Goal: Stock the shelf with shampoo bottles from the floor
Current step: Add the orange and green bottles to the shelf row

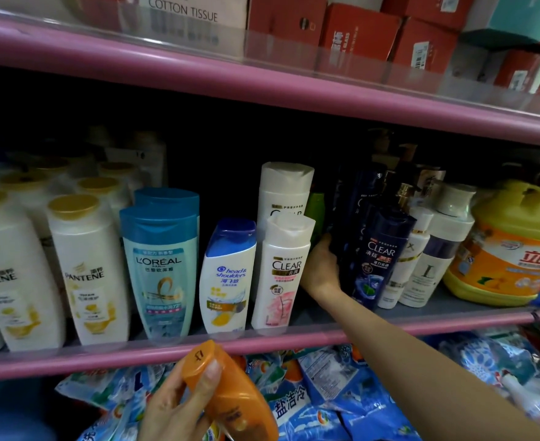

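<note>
Behind the shelf (262, 345) front edge, right hand (321, 268) grips a dark bottle (346, 237); left hand (179, 405) holds the orange bottle (230, 389) below; clear a gap first, then seat it upright.

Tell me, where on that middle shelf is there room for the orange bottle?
Free: the dark gap behind the head & shoulders bottle, between the L'Oreal bottles and the white Clear bottles. Crowded: the Pantene rows, and right of the dark Clear bottles.
</note>
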A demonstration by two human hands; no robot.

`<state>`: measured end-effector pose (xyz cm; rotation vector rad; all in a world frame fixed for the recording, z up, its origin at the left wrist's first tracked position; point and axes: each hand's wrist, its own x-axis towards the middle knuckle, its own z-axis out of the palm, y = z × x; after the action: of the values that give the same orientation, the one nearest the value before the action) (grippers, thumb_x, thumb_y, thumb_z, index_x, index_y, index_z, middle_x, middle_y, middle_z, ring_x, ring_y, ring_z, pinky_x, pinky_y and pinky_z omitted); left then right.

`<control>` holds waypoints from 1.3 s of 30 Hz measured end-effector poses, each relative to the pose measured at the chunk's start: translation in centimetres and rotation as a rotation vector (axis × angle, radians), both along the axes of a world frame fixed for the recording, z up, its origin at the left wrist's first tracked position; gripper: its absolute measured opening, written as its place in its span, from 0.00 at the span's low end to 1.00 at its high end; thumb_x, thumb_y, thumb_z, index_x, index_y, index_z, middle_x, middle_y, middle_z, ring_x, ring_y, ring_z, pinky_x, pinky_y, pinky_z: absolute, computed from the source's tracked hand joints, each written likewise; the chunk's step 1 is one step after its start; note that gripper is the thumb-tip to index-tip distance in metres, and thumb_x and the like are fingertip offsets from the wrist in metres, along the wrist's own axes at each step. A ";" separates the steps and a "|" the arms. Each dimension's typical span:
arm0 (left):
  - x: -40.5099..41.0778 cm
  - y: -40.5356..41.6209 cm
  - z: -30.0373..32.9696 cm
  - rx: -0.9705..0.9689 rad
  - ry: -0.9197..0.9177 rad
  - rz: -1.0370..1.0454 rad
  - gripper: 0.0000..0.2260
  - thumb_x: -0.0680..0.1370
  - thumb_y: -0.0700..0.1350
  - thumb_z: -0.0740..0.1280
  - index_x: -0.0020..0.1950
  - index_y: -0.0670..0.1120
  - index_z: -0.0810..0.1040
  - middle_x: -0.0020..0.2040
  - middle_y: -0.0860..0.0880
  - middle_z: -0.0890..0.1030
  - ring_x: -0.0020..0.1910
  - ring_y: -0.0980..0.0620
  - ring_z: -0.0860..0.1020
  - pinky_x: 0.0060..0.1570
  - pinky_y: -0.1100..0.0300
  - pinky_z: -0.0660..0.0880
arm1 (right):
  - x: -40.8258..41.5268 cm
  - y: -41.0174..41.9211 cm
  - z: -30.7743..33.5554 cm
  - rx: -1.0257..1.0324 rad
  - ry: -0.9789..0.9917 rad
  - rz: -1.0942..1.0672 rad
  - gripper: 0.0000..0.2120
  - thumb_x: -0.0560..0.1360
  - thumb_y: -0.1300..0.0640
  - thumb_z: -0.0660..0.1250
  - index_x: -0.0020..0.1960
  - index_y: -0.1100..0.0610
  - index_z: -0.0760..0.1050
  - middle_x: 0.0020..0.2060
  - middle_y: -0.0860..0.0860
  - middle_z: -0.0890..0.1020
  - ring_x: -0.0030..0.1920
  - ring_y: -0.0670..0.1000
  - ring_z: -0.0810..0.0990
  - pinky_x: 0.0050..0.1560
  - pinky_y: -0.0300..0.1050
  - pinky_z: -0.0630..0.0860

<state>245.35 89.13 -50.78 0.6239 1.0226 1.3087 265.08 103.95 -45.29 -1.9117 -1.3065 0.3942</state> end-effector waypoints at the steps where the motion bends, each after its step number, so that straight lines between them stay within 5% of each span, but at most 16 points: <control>1: 0.1 -0.1 0.2 0.008 0.007 0.009 0.14 0.60 0.51 0.71 0.45 0.55 0.79 0.45 0.52 0.77 0.43 0.49 0.75 0.53 0.48 0.70 | -0.1 0.0 -0.1 0.002 0.010 -0.005 0.28 0.75 0.52 0.65 0.69 0.60 0.57 0.57 0.63 0.78 0.56 0.65 0.78 0.48 0.50 0.71; 5: 0.2 -0.1 0.4 0.033 0.046 0.009 0.33 0.43 0.65 0.78 0.45 0.55 0.80 0.45 0.50 0.79 0.41 0.50 0.75 0.43 0.53 0.73 | -0.2 0.1 -0.3 0.005 0.039 -0.009 0.30 0.75 0.52 0.65 0.71 0.59 0.55 0.57 0.63 0.78 0.57 0.64 0.77 0.49 0.50 0.70; 12: -0.5 0.0 -0.5 -0.011 0.049 -0.028 0.14 0.62 0.47 0.72 0.47 0.53 0.83 0.51 0.48 0.80 0.48 0.47 0.77 0.46 0.50 0.74 | -0.5 -0.9 0.8 -0.080 0.077 0.018 0.29 0.76 0.53 0.66 0.69 0.61 0.57 0.61 0.61 0.75 0.60 0.62 0.76 0.56 0.52 0.73; 15: -0.5 -1.0 -0.5 0.005 0.090 -0.026 0.17 0.57 0.52 0.78 0.45 0.59 0.85 0.49 0.50 0.83 0.52 0.47 0.78 0.53 0.46 0.74 | 0.0 -3.5 1.6 -0.104 0.099 0.076 0.26 0.76 0.56 0.65 0.68 0.61 0.57 0.62 0.61 0.75 0.60 0.62 0.76 0.57 0.50 0.73; 17: -0.1 -1.9 -0.3 0.065 0.150 -0.061 0.28 0.48 0.61 0.81 0.47 0.61 0.84 0.47 0.53 0.85 0.53 0.49 0.79 0.56 0.46 0.74 | 0.6 -6.4 1.8 -0.084 0.091 0.137 0.23 0.76 0.59 0.63 0.68 0.60 0.58 0.61 0.59 0.75 0.58 0.59 0.77 0.54 0.47 0.74; 19: 0.8 -2.9 0.5 0.149 0.232 -0.099 0.30 0.47 0.64 0.80 0.48 0.63 0.83 0.47 0.56 0.85 0.51 0.51 0.81 0.55 0.49 0.74 | 1.1 -9.7 1.4 -0.031 0.106 0.204 0.22 0.77 0.59 0.62 0.69 0.57 0.60 0.60 0.54 0.76 0.54 0.53 0.78 0.49 0.42 0.73; 22: 3.0 -4.2 4.0 0.292 0.410 -0.203 0.18 0.59 0.61 0.75 0.48 0.67 0.81 0.46 0.59 0.84 0.46 0.60 0.82 0.45 0.61 0.76 | 1.2 -14.1 0.4 0.060 0.200 0.279 0.14 0.80 0.56 0.60 0.64 0.52 0.64 0.52 0.46 0.78 0.45 0.43 0.78 0.39 0.29 0.71; 25: 5.6 -4.3 9.5 0.472 0.545 -0.287 0.15 0.62 0.58 0.73 0.48 0.65 0.81 0.46 0.60 0.84 0.45 0.64 0.81 0.38 0.70 0.76 | 1.2 -17.0 0.4 0.204 0.335 0.297 0.08 0.80 0.50 0.58 0.56 0.51 0.70 0.45 0.46 0.80 0.44 0.46 0.80 0.44 0.36 0.77; 27: 7.4 -3.5 13.4 0.534 0.591 -0.293 0.13 0.65 0.57 0.73 0.48 0.59 0.82 0.43 0.58 0.84 0.40 0.65 0.81 0.33 0.72 0.76 | 1.6 -17.9 1.3 0.311 0.404 0.308 0.11 0.80 0.46 0.56 0.52 0.50 0.72 0.42 0.48 0.81 0.43 0.45 0.81 0.45 0.43 0.78; 31: 10.7 -0.2 20.0 0.602 0.845 -0.210 0.10 0.69 0.52 0.75 0.45 0.49 0.83 0.41 0.52 0.85 0.41 0.56 0.82 0.48 0.59 0.78 | 3.7 -17.7 3.4 0.481 0.393 0.306 0.15 0.77 0.43 0.59 0.56 0.51 0.73 0.47 0.43 0.82 0.48 0.38 0.80 0.48 0.32 0.76; 33: 12.0 1.7 22.3 0.634 1.053 -0.182 0.14 0.67 0.55 0.76 0.45 0.46 0.84 0.41 0.50 0.85 0.41 0.55 0.82 0.43 0.61 0.78 | 4.1 -16.6 3.9 0.419 0.316 0.345 0.18 0.74 0.41 0.65 0.59 0.49 0.70 0.49 0.39 0.80 0.50 0.34 0.78 0.46 0.28 0.74; 35: 13.3 3.5 23.8 0.664 1.282 -0.186 0.17 0.65 0.57 0.77 0.44 0.46 0.83 0.39 0.50 0.83 0.40 0.54 0.80 0.33 0.63 0.73 | 3.8 -15.2 3.8 0.331 0.217 0.333 0.27 0.69 0.40 0.70 0.62 0.49 0.65 0.53 0.41 0.78 0.52 0.39 0.78 0.49 0.35 0.76; 39: 15.1 6.7 24.4 0.686 1.632 -0.246 0.19 0.65 0.57 0.77 0.42 0.46 0.77 0.42 0.49 0.78 0.45 0.48 0.79 0.36 0.59 0.72 | 2.4 -12.1 3.3 0.301 0.088 0.260 0.44 0.66 0.45 0.76 0.72 0.58 0.56 0.62 0.55 0.71 0.60 0.55 0.73 0.59 0.55 0.74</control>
<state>260.40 95.86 -26.35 2.4694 1.6046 0.6980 267.53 91.80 -42.03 -1.4675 -1.4694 0.3819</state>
